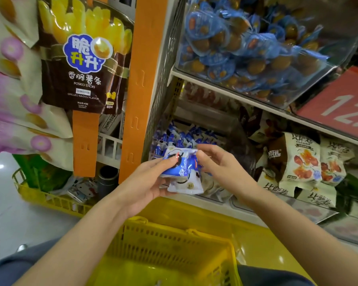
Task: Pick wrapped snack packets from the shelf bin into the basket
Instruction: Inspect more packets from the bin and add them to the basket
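Packets [181, 168] feel light, crinkly, slippery; my left hand [151, 182] clutches a stack, right hand [217, 162] pinching the top edge.

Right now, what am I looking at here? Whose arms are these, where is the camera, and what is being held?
There is no machine here: a person wears a camera on the head, so the one picture looks down along their own arms. The left hand holds blue-and-white wrapped snack packets, and the right hand pinches the top one's edge. Behind them is the shelf bin full of the same packets. Below waits a yellow basket; what it contains cannot be seen clearly. Above, a clear bin holds blue-wrapped snacks, and a potato sticks bag hangs at the left.
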A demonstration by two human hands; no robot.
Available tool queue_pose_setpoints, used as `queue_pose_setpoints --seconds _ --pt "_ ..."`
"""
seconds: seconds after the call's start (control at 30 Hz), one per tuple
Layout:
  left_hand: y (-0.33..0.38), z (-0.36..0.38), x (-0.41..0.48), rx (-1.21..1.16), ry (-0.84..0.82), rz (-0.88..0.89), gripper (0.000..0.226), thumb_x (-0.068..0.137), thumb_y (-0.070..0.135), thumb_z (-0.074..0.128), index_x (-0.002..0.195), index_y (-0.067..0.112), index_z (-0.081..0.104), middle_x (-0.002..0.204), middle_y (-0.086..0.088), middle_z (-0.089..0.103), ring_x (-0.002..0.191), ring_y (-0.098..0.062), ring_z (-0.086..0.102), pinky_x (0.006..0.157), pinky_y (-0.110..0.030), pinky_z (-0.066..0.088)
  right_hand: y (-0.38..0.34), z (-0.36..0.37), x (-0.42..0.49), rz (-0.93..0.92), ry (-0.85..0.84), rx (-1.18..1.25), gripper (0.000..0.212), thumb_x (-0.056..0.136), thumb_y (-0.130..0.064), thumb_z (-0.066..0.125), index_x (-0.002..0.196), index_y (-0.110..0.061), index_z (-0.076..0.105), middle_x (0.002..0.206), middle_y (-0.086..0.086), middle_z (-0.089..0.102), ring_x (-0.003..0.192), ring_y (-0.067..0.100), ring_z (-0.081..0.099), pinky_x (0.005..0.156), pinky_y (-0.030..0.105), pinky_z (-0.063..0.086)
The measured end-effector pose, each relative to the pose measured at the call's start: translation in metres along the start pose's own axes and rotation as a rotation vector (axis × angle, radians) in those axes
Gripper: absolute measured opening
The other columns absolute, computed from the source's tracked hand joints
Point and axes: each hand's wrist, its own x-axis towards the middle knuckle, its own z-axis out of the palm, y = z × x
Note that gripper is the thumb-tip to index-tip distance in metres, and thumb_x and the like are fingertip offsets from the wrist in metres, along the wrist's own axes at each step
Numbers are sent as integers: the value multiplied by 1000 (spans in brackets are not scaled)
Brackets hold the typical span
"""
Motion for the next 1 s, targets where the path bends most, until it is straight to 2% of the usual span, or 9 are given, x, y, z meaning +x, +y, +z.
queue_pose_setpoints --seconds 0.1,0.2,0.43,0.53,0.63,0.7,0.83,0.93,1.0 --pt "0 0 0 104 -63 -60 44 78 37 62 114 14 63 106 -12 70 89 -19 65 73 -29 54 -9 -8 6 5 -189 -54 63 74 -57 54 130 -27 50 117 -15 58 103 -2 58 92 21 49" --pt "-1 0 0 158 -61 -85 43 75 38 62 114 22 63 111 -11 69 100 -24 64 85 -35 51 -12 -11 12 24 -377 -27 42 76 -46 61 114 -29 63 105 -11 69 97 0 64 87 18 51" --pt "-2 1 -1 174 16 -112 52 66 45 65 113 21 64 112 -11 68 106 -29 60 85 -37 44 -7 -8 19 100 -454 141 54 78 -22 69 129 -16 50 106 -3 70 97 5 66 76 12 50" --pt "-3 1 -2 76 -9 -154 48 66 44 66 109 22 68 111 -11 68 101 -28 62 90 -42 46 -7 -7 20 82 -435 217 42 75 -20 71 116 -22 61 100 -5 72 95 6 67 74 12 50" --pt "-2 2 -4 -44 -55 -177 41 65 33 72 101 16 70 94 -10 71 75 -15 67 66 -35 55 -5 -8 21 69 -362 273 29 73 -20 72 101 -29 66 95 -7 73 90 6 68 71 13 51" --pt "-4 2 -3 -60 -60 -174 42 64 25 72 102 11 64 88 -7 72 71 -15 68 62 -35 54 -3 -8 20 68 -263 330 28 71 -20 73 97 -28 66 94 -5 73 88 9 68 71 18 54" --pt "-7 1 1 -43 71 -119 42 63 25 70 103 14 63 99 -12 70 83 -22 64 72 -38 52 -1 -10 15 66 -62 366 29 74 -14 74 102 -16 65 97 4 71 82 15 70 68 23 57" --pt "-8 -1 4 58 225 -48 45 69 32 70 111 20 62 110 -10 68 89 -22 59 92 -45 48 -3 -12 8 105 -101 295 43 71 -12 76 110 -15 58 103 4 69 84 14 70 70 23 57" --pt "-9 -4 7 188 329 20 49 76 35 69 121 22 56 111 -3 65 89 -14 56 86 -36 47 -4 -11 3 129 -176 230 50 72 -16 75 117 -19 53 104 -3 67 85 6 69 70 18 55"
